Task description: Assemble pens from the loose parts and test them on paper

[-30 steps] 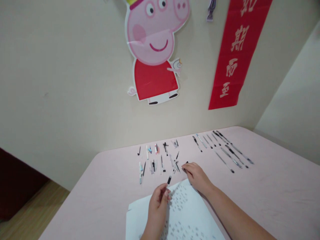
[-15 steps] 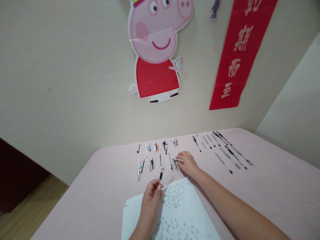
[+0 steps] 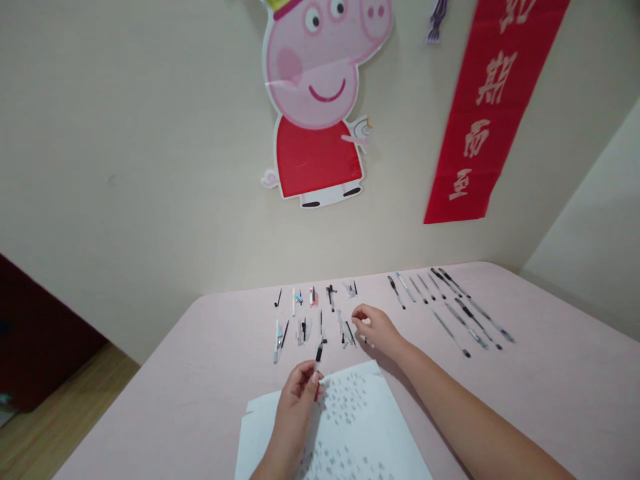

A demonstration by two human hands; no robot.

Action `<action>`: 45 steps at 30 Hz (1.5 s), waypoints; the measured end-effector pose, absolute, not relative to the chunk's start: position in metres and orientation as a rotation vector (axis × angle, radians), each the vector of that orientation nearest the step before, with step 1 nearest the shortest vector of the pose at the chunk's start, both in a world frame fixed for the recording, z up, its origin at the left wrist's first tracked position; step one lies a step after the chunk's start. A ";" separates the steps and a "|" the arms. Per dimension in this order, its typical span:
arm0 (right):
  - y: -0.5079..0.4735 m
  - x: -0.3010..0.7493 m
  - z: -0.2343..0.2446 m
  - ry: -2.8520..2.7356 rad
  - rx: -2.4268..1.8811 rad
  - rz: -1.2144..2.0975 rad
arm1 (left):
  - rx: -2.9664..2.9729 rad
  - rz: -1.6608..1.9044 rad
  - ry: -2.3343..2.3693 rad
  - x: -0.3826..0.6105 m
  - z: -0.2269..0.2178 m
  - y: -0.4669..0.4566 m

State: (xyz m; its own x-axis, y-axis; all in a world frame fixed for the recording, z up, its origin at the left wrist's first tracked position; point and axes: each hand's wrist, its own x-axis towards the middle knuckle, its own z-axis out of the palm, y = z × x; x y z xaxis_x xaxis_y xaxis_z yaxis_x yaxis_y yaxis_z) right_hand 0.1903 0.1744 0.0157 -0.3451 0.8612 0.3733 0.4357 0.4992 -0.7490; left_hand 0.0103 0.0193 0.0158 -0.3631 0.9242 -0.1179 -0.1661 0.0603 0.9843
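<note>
Two bare hands are held over a pink-topped desk (image 3: 525,393). By the left hand (image 3: 299,395), a pen piece (image 3: 319,353) with a black section is gripped between thumb and fingers, its dark end pointed up and away, above the far edge of a white paper (image 3: 373,427). The paper is covered with small dark marks in two patches and is partly hidden by the left forearm.

The right hand (image 3: 376,327) is placed farther out, with its fingers bent and the fingertips brought near the thumb; whether anything is pinched there cannot be told. Just left of it, a cluster of clear and black parts (image 3: 346,329) is seen, and a small dark piece (image 3: 369,342) is partly covered beneath the hand.

More parts are laid out in small groups to the left, in two rough rows; among them a light blue barrel (image 3: 276,343), a pink piece (image 3: 312,296) and a black clip-like piece (image 3: 331,296) can be made out. On the right side, whole-looking pens (image 3: 479,323) are set slantwise in two rows. On the wall behind, a pig cutout (image 3: 320,157) and a red banner (image 3: 463,153) with pale characters are displayed.
</note>
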 end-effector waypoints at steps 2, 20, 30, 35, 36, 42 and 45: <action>0.166 0.188 0.021 -1.855 -0.989 0.894 | 0.821 1.469 1.405 0.011 0.017 0.019; 0.123 0.176 0.049 -1.768 -0.733 1.346 | 0.939 1.405 1.447 0.012 0.016 0.013; 0.123 0.177 0.046 -1.840 -0.702 1.286 | 0.998 1.386 1.431 0.012 0.011 0.014; 0.120 0.178 0.047 -1.891 -0.709 1.273 | 1.085 1.380 1.433 0.011 0.005 0.014; 0.119 0.178 0.047 -1.902 -0.716 1.276 | 1.117 1.376 1.435 0.010 0.004 0.014; 0.115 0.180 0.049 -1.926 -0.751 1.330 | 1.322 1.345 1.462 0.007 0.000 0.014; 0.114 0.182 0.044 -1.909 -0.783 1.343 | 1.418 1.325 1.473 0.007 0.003 0.014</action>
